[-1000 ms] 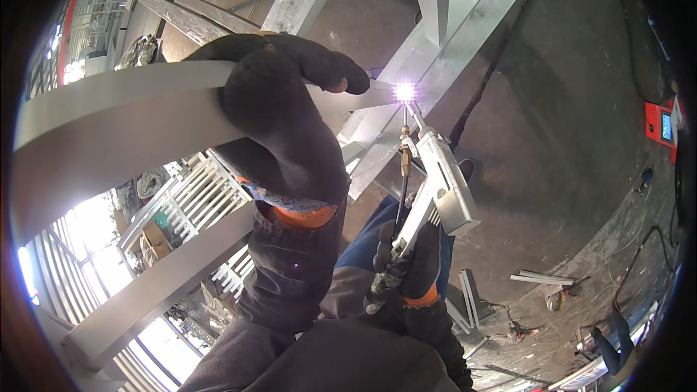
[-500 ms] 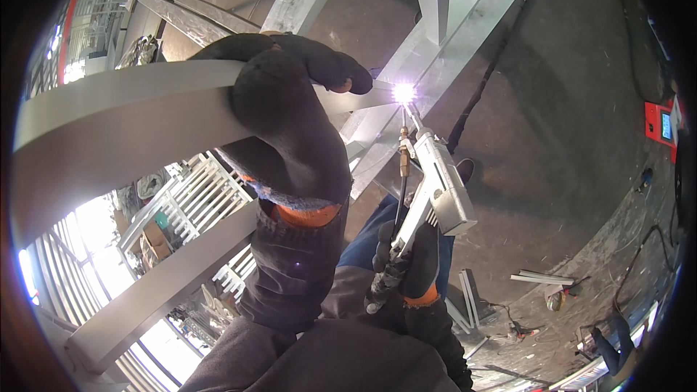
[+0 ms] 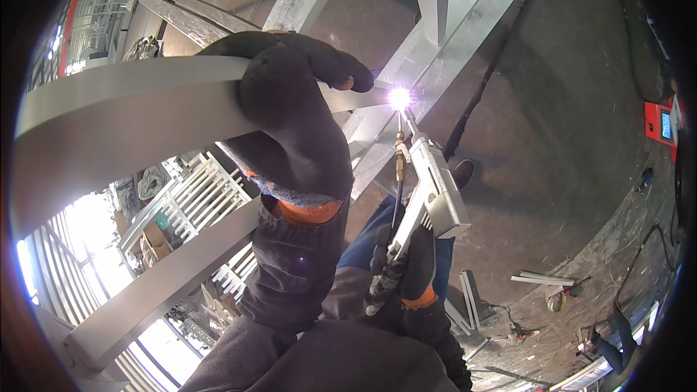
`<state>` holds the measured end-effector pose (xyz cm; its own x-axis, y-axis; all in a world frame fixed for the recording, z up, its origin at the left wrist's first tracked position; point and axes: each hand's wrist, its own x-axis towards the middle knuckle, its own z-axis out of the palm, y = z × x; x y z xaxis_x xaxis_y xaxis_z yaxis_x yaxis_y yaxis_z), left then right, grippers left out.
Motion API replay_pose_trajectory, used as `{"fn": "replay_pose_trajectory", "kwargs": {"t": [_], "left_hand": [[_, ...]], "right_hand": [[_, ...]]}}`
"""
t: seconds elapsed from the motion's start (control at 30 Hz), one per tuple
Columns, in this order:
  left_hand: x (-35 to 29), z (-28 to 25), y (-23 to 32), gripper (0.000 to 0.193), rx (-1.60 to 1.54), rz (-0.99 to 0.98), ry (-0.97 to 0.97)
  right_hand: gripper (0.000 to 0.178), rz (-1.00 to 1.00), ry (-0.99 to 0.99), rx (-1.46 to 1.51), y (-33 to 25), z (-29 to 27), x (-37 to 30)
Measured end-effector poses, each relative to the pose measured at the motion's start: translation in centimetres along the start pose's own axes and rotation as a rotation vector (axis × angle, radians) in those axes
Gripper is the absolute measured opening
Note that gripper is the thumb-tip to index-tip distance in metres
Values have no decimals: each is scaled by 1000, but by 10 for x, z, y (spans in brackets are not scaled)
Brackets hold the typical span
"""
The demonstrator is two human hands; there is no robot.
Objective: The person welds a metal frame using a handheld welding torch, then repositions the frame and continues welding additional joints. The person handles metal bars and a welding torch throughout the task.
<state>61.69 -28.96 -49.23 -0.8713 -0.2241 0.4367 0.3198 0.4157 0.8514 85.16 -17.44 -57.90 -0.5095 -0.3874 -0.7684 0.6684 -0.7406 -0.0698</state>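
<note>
My left hand (image 3: 294, 112), in a black glove with an orange cuff, is wrapped over a grey metal bar (image 3: 131, 105). Its fingertips lie close to where that bar's end meets a long metal beam (image 3: 465, 40). At this joint glows a bright violet-white welding spot (image 3: 399, 98), which hides the seam itself. A silver handheld welding gun (image 3: 438, 192) points its nozzle up at the spot, with a thin brass-fitted wire feed tube (image 3: 400, 162) alongside. Lower down, my gloved right hand (image 3: 419, 265) grips the gun's handle; the fingers are partly hidden by the handle and cable.
Another metal bar (image 3: 160, 290) crosses at lower left, above a white slatted rack (image 3: 203, 196). A dark cable (image 3: 479, 94) runs over the floor beside the beam. At far right sits a red box with a screen (image 3: 659, 123). Loose metal strips (image 3: 541, 278) lie at lower right.
The glowing spot and the gun's nozzle have shifted slightly left and down along the joint. The gun's body has moved a little left as well. My left hand keeps its hold on the bar.
</note>
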Motion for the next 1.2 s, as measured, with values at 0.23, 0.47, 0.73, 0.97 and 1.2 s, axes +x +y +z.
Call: {"fn": "replay_pose_trajectory", "kwargs": {"t": [0.23, 0.47, 0.73, 0.97, 1.2], "left_hand": [[-1, 0, -2, 39, -64, -47, 36], [0, 0, 3, 29, -35, 20, 51], [-66, -47, 37, 66, -9, -23, 99], [-104, -120, 65, 56, 435, 44, 274], [-27, -92, -25, 54, -104, 86, 36]], "right_hand": [[67, 53, 4, -52, 9, -12, -2], [55, -12, -9, 30, 5, -9, -15], [67, -162, 72, -48, 3, 11, -30], [66, -164, 38, -136, 10, -15, -24], [49, -87, 24, 9, 31, -45, -11]]}}
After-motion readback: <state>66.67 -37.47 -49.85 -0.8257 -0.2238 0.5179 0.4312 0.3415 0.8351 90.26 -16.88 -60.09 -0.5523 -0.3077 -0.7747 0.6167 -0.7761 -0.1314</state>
